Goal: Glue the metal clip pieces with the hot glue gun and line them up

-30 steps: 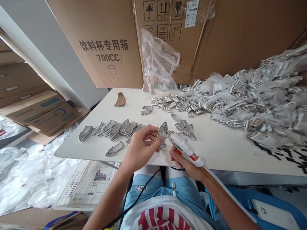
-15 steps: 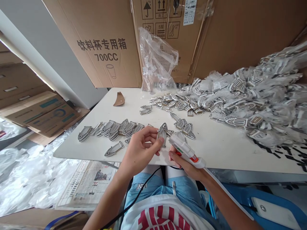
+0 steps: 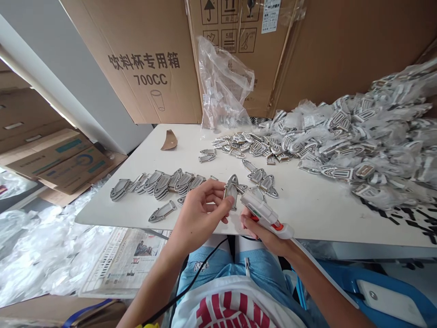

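Between the thumb and fingers of my left hand [image 3: 205, 206] is a grey pointed metal piece [image 3: 231, 190], raised over the front of the table. My right hand [image 3: 257, 228] is wrapped round a white glue gun [image 3: 262, 210] with red parts. The gun's nozzle points up and left, close to the right side of the held piece; whether they touch is unclear. Left of my hands, similar pieces lie in a row of overlapping stacks [image 3: 163, 184], with a separate piece [image 3: 162, 212] in front. Several loose pieces [image 3: 262, 177] lie just beyond the gun.
Bagged metal pieces [image 3: 341, 136] are heaped on the white table [image 3: 307, 214] at the right. Cardboard boxes [image 3: 153, 54] stand behind, with a clear plastic bag [image 3: 221, 86] against them. Black strips [image 3: 406, 216] lie at the right edge. A cable crosses my lap.
The gun's nozzle has drawn very slightly away from the held piece. Both hands otherwise keep nearly the same place and grip.
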`<state>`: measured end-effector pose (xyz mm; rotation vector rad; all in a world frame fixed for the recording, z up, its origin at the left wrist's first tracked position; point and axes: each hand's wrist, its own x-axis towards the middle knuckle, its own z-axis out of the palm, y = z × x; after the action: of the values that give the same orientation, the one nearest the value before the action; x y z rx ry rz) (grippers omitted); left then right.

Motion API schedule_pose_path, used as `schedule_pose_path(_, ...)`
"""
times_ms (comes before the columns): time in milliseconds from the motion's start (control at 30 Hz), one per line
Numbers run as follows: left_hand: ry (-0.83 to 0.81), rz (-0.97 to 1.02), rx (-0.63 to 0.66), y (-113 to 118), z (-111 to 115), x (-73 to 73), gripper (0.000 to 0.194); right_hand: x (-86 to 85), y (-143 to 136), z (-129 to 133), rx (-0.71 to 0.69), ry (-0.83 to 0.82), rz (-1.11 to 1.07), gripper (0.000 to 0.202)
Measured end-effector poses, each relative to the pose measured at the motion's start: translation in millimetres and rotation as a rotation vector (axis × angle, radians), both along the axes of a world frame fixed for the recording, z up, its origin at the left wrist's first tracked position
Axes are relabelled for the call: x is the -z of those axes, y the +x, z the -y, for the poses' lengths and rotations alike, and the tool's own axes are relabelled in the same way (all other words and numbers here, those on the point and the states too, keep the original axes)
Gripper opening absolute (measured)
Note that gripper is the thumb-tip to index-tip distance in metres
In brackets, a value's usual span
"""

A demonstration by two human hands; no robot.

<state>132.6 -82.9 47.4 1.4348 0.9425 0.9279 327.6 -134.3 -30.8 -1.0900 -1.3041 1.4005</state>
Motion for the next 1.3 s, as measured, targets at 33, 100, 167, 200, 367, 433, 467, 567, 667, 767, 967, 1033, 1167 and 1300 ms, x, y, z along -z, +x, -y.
schedule_pose_path(33,0.003,0.001,0.006,-0.2,-0.2,0.4,0.022,-0.1,0.1,0.0,0.000,0.000,0.006,0.046)
schedule_pose_path(100,0.010,0.002,0.013,-0.5,-0.2,0.5,0.021,-0.6,0.3,0.2,0.004,0.009,0.020,0.046)
schedule_pose_path(167,0.009,-0.002,0.003,-0.3,0.3,-0.7,0.022,-1.4,0.2,0.4,0.005,0.011,0.017,0.048)
schedule_pose_path(200,0.007,-0.005,-0.004,-0.1,0.6,-1.5,0.023,-1.7,0.1,0.5,0.005,0.010,0.016,0.048)
schedule_pose_path(367,-0.004,-0.007,-0.008,0.9,0.5,-4.1,0.024,-0.5,-1.5,0.9,0.020,-0.014,-0.015,0.048)
schedule_pose_path(433,-0.004,-0.006,-0.012,0.6,-0.1,-4.3,0.025,0.6,-1.5,0.5,0.033,-0.044,-0.048,0.048)
schedule_pose_path(467,0.000,-0.008,-0.013,0.3,-0.3,-4.3,0.025,1.1,-1.3,0.2,0.030,-0.059,-0.058,0.048)
schedule_pose_path(567,0.019,-0.016,-0.006,-1.6,-0.8,-4.3,0.025,2.4,0.2,-1.2,-0.001,-0.090,-0.077,0.048)
schedule_pose_path(667,0.046,-0.019,-0.010,-4.0,-1.2,-3.3,0.023,3.9,1.5,-2.3,-0.014,-0.099,-0.106,0.047)
schedule_pose_path(767,0.082,-0.039,-0.013,-6.0,-1.7,-0.9,0.022,5.7,1.9,-2.7,-0.037,-0.091,-0.130,0.043)
schedule_pose_path(967,0.284,-0.170,-0.044,-7.2,-1.2,3.4,0.016,7.3,1.0,-3.2,-0.072,-0.101,-0.195,0.038)
schedule_pose_path(1033,0.376,-0.234,-0.066,-7.1,-0.4,2.8,0.014,7.0,1.0,-3.5,-0.065,-0.109,-0.197,0.038)
schedule_pose_path(1167,0.549,-0.356,-0.099,-7.3,1.1,0.0,0.012,7.7,1.8,-3.7,-0.068,-0.080,-0.154,0.040)
schedule_pose_path(1300,0.694,-0.446,-0.122,-8.7,1.8,-0.1,0.013,10.1,2.5,-3.6,-0.071,-0.068,-0.133,0.039)
